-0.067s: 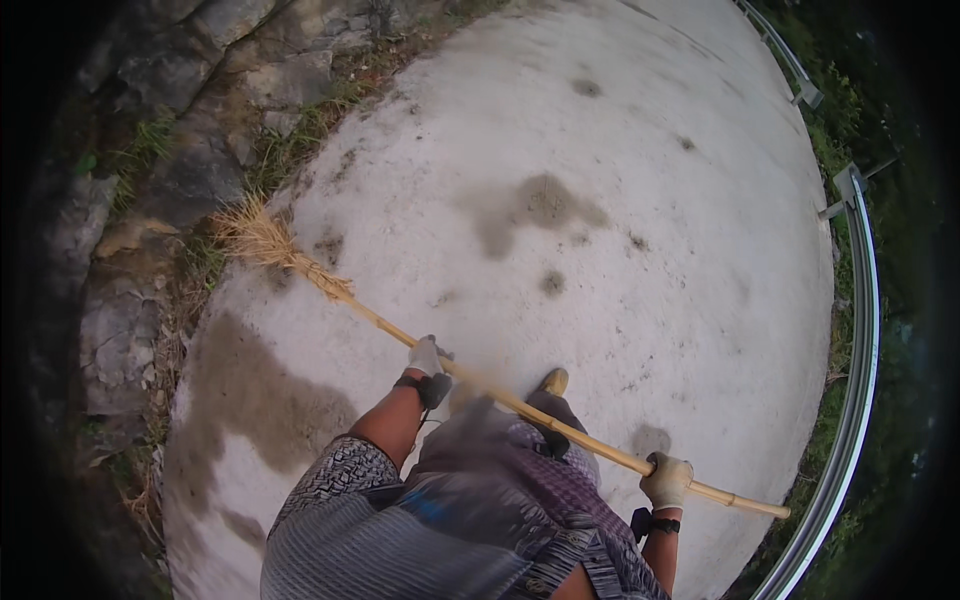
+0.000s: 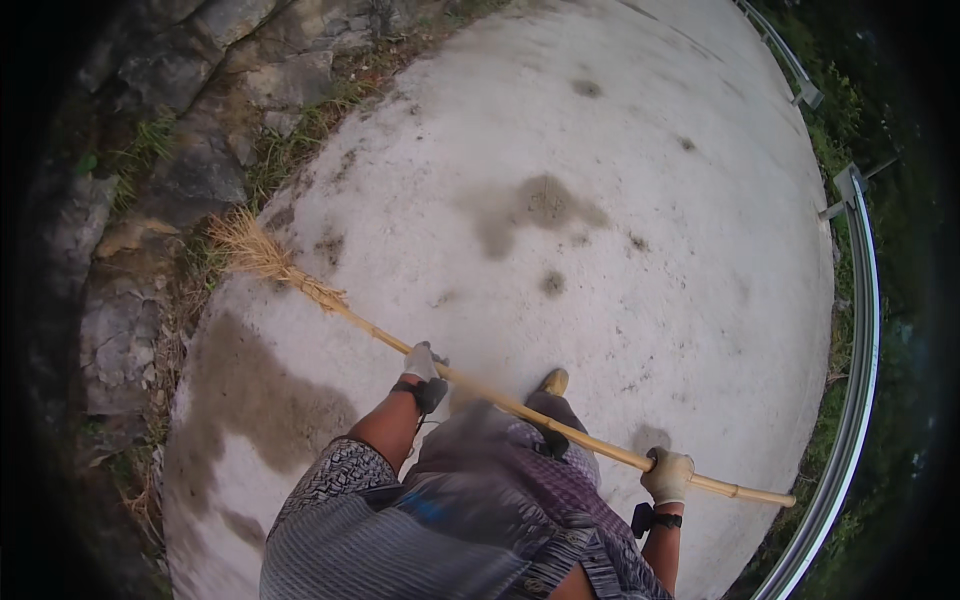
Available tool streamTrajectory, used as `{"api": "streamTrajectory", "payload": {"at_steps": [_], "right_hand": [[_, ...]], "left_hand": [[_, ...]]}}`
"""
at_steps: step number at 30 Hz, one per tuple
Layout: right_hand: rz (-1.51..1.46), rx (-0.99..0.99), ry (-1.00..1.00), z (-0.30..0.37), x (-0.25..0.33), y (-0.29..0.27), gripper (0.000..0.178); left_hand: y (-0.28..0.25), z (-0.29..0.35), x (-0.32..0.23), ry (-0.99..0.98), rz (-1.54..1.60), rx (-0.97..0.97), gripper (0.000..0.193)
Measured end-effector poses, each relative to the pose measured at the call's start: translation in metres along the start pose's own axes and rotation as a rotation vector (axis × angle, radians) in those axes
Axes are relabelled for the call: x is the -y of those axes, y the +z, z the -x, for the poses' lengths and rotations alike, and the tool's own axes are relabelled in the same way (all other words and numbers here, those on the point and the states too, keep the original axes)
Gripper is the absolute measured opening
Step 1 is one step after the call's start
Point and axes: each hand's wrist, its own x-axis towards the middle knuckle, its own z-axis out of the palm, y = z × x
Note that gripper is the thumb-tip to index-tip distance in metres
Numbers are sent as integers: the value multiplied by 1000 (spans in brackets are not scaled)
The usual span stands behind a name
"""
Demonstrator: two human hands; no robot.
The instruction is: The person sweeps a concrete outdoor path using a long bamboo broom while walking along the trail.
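A long broom (image 2: pixel 520 408) with a bamboo handle crosses in front of my body, slanting from upper left to lower right. Its straw head (image 2: pixel 255 250) lies at the road's left edge, by the grass and rock. My left hand (image 2: pixel 422 361), in a pale work glove, is closed round the handle partway toward the straw. Farther down the pole, my gloved right hand (image 2: pixel 668 476) grips it near the butt end, which sticks out to the right. Both wrists wear dark bands with small devices.
A pale concrete road (image 2: pixel 690 260) with dark damp stains (image 2: pixel 548 203) spreads ahead. Rough rock (image 2: pixel 190 170) and grass tufts (image 2: pixel 285 150) line its left side. A metal guardrail (image 2: pixel 862 300) runs along the right, with greenery behind. My yellowish shoe (image 2: pixel 555 381) shows below the handle.
The broom's straw head has shifted slightly left and down, and the butt end has moved a little right and up. Both hands keep their hold.
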Motion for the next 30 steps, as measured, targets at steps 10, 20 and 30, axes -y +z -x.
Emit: {"api": "streamTrajectory", "payload": {"at_steps": [10, 20, 30], "right_hand": [[190, 50, -375, -104, 83, -77, 13], [100, 50, -257, -57, 72, -87, 14], [-22, 198, 199, 84, 67, -54, 15]], "left_hand": [[-203, -71, 22, 180, -318, 94, 21], [-146, -32, -8, -267, 61, -136, 31], [-14, -50, -22, -290, -295, 39, 23]]}}
